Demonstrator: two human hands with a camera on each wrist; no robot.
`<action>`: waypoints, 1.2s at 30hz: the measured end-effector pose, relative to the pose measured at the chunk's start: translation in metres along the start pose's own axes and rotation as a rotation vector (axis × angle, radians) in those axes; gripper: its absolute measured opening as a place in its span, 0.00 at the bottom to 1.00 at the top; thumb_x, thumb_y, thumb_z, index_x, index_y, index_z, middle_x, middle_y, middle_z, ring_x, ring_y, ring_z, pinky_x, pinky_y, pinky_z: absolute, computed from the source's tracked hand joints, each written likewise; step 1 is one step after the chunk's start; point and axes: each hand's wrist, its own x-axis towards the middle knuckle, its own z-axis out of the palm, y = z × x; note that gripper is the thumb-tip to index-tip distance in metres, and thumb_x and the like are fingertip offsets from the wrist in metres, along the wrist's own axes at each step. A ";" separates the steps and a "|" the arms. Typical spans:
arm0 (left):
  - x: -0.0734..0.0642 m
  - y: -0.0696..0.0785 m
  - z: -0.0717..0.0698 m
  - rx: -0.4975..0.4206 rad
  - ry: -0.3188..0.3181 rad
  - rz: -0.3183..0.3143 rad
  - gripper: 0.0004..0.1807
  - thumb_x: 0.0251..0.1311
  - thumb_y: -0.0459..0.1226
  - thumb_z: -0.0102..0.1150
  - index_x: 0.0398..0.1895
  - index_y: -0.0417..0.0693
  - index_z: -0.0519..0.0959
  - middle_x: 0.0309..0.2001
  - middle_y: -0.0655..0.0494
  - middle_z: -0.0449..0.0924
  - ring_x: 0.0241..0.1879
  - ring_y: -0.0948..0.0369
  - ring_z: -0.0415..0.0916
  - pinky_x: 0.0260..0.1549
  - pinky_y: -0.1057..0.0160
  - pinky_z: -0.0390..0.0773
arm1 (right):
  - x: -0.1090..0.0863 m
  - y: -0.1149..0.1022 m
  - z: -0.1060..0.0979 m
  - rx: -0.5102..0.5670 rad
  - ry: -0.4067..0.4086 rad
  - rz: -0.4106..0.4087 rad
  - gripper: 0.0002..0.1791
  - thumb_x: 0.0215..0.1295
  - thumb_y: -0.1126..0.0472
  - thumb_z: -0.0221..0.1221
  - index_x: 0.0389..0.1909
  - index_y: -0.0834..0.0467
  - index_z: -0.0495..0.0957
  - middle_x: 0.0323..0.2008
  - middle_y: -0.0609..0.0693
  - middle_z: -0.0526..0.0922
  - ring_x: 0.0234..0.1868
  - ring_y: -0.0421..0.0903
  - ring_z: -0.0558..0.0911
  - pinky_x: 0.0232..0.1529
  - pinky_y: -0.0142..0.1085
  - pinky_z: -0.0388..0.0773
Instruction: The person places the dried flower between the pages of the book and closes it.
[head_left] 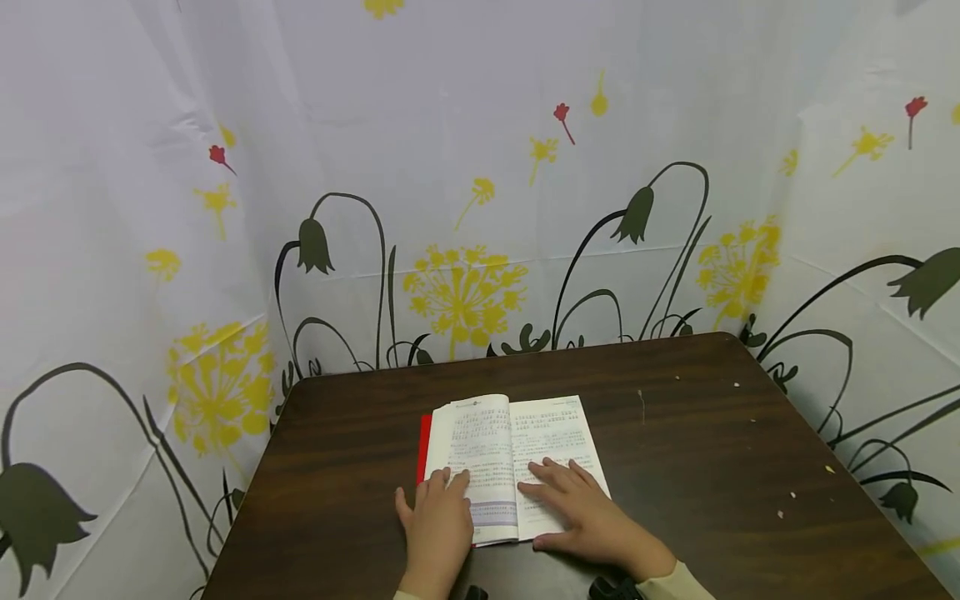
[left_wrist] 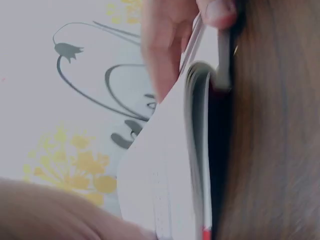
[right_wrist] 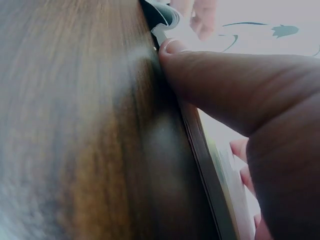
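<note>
An open book [head_left: 480, 437] with printed pages lies on the table, its red cover [head_left: 424, 442] showing along the left side. My left hand [head_left: 437, 525] rests on the lower left page, fingers extended towards the text. Over the lower right page, my right hand [head_left: 588, 517] lies with its fingers spread. In the right wrist view, the right thumb [right_wrist: 215, 80] touches the book's near edge while the other fingers lie on the page side. The left wrist view shows the book [left_wrist: 165, 165] edge-on, its pages curving up near the spine.
The dark brown table [head_left: 360, 450] extends around the book, with small pale specks on its right part. Behind it hangs a white curtain [head_left: 465, 100] printed with yellow, red and dark green flowers. Dark straps or devices [head_left: 615, 588] sit near the wrists.
</note>
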 end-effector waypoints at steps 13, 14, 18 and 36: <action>0.002 -0.002 0.018 -0.258 -0.230 0.484 0.26 0.76 0.45 0.63 0.74 0.58 0.78 0.84 0.55 0.67 0.84 0.47 0.61 0.78 0.32 0.65 | 0.000 0.001 0.002 -0.103 0.076 -0.074 0.38 0.66 0.32 0.70 0.74 0.38 0.77 0.79 0.53 0.74 0.80 0.61 0.72 0.76 0.68 0.67; 0.001 -0.001 0.018 -0.249 -0.248 0.466 0.26 0.76 0.48 0.62 0.75 0.58 0.78 0.85 0.55 0.65 0.85 0.46 0.60 0.76 0.30 0.65 | 0.001 0.001 0.002 -0.101 0.078 -0.077 0.38 0.66 0.32 0.70 0.74 0.38 0.77 0.79 0.53 0.74 0.80 0.60 0.72 0.76 0.68 0.67; -0.001 0.000 0.018 -0.236 -0.290 0.389 0.30 0.77 0.53 0.60 0.79 0.60 0.74 0.88 0.56 0.58 0.86 0.44 0.55 0.72 0.27 0.64 | 0.003 0.001 0.003 -0.085 0.081 -0.078 0.39 0.65 0.32 0.71 0.76 0.38 0.76 0.79 0.52 0.74 0.81 0.61 0.72 0.76 0.69 0.66; -0.005 0.005 0.023 -0.228 -0.312 0.352 0.40 0.72 0.61 0.63 0.84 0.63 0.68 0.90 0.50 0.49 0.88 0.41 0.48 0.81 0.26 0.51 | -0.006 0.030 -0.028 0.018 0.345 0.326 0.08 0.67 0.62 0.73 0.46 0.52 0.91 0.39 0.44 0.81 0.42 0.43 0.75 0.41 0.38 0.74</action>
